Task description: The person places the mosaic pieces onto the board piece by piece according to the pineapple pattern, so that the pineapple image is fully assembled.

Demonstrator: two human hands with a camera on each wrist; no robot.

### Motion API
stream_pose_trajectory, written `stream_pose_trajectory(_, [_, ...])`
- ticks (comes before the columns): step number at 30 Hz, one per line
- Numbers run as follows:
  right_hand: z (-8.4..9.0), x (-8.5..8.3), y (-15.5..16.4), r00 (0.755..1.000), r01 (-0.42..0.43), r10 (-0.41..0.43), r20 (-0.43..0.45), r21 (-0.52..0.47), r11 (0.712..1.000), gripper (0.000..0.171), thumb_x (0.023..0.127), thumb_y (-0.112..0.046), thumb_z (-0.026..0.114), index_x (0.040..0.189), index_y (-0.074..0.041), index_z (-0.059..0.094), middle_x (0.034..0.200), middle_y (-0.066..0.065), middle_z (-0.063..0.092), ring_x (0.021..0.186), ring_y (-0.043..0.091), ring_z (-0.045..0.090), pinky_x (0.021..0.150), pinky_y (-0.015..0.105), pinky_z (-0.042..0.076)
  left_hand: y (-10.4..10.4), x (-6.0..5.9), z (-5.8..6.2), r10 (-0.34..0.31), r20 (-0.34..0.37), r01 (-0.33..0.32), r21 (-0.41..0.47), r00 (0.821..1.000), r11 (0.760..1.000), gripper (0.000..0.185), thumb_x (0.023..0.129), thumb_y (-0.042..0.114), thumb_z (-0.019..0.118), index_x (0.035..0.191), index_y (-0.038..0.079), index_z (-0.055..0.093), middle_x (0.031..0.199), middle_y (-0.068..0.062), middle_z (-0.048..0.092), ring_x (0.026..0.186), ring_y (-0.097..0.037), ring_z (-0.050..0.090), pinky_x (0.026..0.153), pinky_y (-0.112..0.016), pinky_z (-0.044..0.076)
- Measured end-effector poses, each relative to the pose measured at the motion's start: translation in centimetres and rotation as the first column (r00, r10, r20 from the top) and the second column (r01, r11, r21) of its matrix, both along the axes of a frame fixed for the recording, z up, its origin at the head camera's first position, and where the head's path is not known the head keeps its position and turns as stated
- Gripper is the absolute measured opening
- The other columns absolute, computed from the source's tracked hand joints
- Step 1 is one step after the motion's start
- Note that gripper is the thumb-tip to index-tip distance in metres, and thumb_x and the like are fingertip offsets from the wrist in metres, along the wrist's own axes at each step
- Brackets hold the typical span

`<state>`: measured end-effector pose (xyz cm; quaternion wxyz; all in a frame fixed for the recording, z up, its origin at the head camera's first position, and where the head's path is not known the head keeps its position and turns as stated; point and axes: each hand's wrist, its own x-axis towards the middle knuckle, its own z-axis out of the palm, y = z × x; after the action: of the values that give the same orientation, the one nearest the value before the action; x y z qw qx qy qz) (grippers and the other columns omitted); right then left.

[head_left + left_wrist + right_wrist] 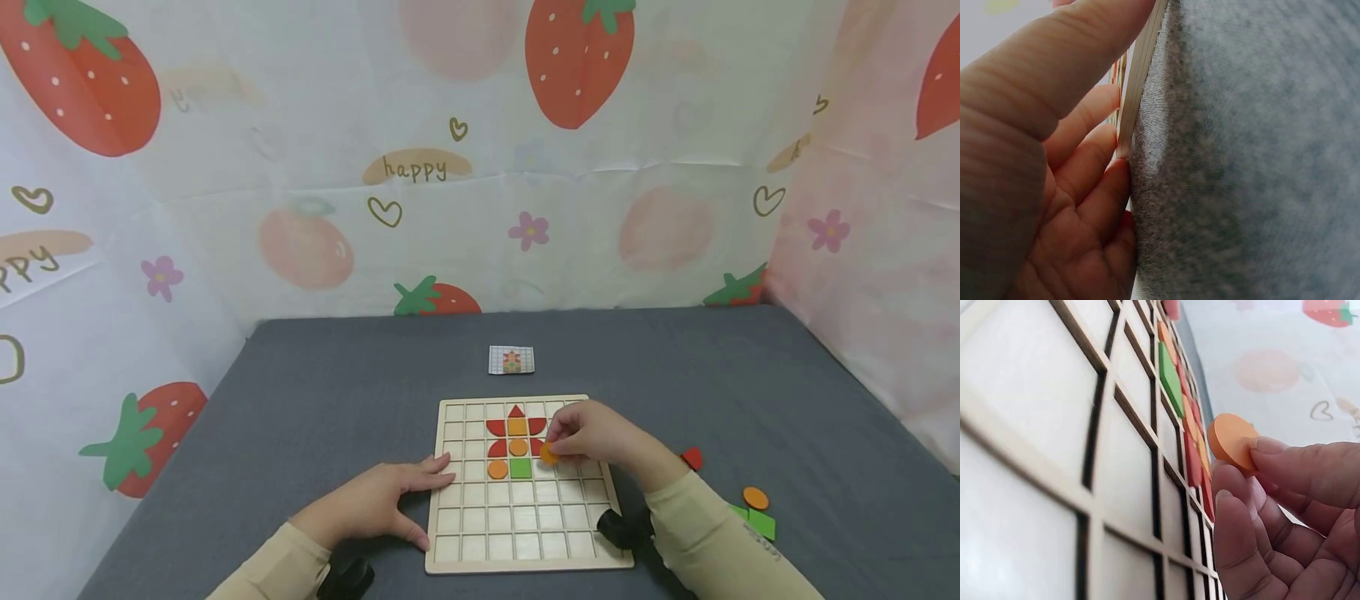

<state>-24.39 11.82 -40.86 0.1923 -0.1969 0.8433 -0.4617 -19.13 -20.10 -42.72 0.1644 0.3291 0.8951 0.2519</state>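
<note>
My right hand (600,437) pinches an orange disc (1230,440) between thumb and fingertips, just above the wooden grid board (480,533). In the head view, the disc is close to the square right of the green square piece (521,468). Left of that green piece lies another orange disc (497,470). Above them, red quarter-round pieces (496,427), a third orange disc (518,447), a yellow-orange square (517,427) and a red triangle (516,411) fill squares. My left hand (382,496) touches the board's left edge, thumb and fingers extended.
Behind the board lies a small card (512,360) with a printed coloured pattern. To the right, partly behind the right forearm, are a red piece (693,457), an orange disc (756,498) and green pieces (762,524) on the grey cloth (337,375).
</note>
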Motion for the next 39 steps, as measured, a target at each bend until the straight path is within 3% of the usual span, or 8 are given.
stream_pose_trajectory(6, [-0.4,0.0,-0.9,1.0,0.001,-0.001,0.0,0.024,1.0,0.009,0.077,-0.009,0.064,0.073,-0.002,0.061,0.066,0.006,0.061,0.057,0.018,0.057,0.053,0.032,0.048,0.0,0.0,-0.1,0.0,0.007,0.0,0.003,1.0,1.0,0.084,0.055,0.055,0.068,0.13,0.028,0.04,0.138,0.008,0.028,0.124,-0.009,0.027,0.096,-0.035,0.029])
stream_pose_trajectory(21, [-0.7,0.1,-1.3,1.0,0.01,-0.01,0.003,0.065,0.998,0.005,0.075,-0.004,0.065,0.071,-0.004,0.061,0.066,0.004,0.06,0.053,0.014,0.051,0.049,0.029,0.045,-0.1,-0.1,0.0,-0.012,-0.015,0.012,0.004,1.0,1.0,0.085,0.055,0.055,0.067,0.13,0.027,0.04,0.138,0.007,0.028,0.124,-0.011,0.028,0.096,-0.035,0.029])
stream_pose_trajectory(39, [0.1,0.7,-1.8,0.995,0.073,-0.057,-0.08,0.207,0.976,0.013,0.074,-0.005,0.066,0.063,-0.007,0.061,0.058,0.001,0.056,0.051,0.013,0.046,0.044,0.024,0.036,0.0,0.1,0.1,-0.006,-0.008,0.006,-0.001,1.0,1.0,0.085,0.055,0.055,0.067,0.131,0.027,0.039,0.138,0.008,0.028,0.124,-0.01,0.029,0.096,-0.035,0.03])
